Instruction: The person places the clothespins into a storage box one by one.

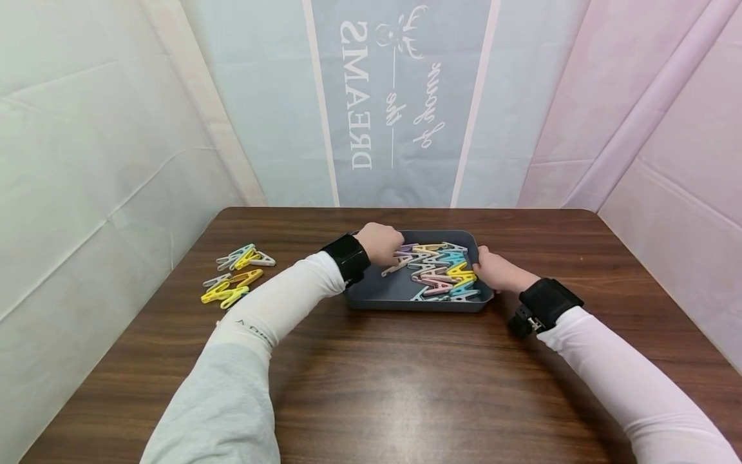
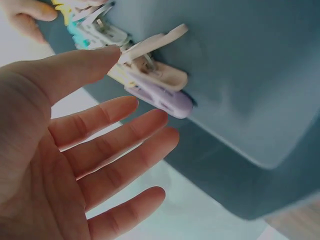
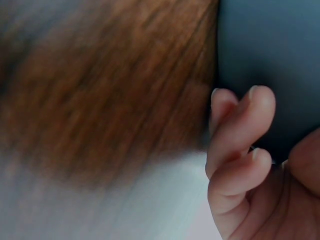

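A dark grey tray (image 1: pixel 417 306) stands on the table, with rows of coloured clothespins (image 1: pixel 431 264) filling its right part. My left hand (image 1: pixel 379 243) hovers over the tray's left part. In the left wrist view its fingers are extended and apart, the thumb tip right at a beige clothespin (image 2: pixel 165 75). A purple clothespin (image 2: pixel 167 100) lies alongside that one. At the tray's right end, my right hand (image 1: pixel 501 272) grips the side wall; the right wrist view shows curled fingers (image 3: pixel 250 120) against the grey tray, thumb opposite.
Two small groups of loose clothespins lie on the table's left side, a farther group (image 1: pixel 246 258) and a nearer, mostly yellow one (image 1: pixel 228 290). The brown wooden table (image 1: pixel 371 386) ends at a printed fabric backdrop (image 1: pixel 394 116), with pale fabric on both sides.
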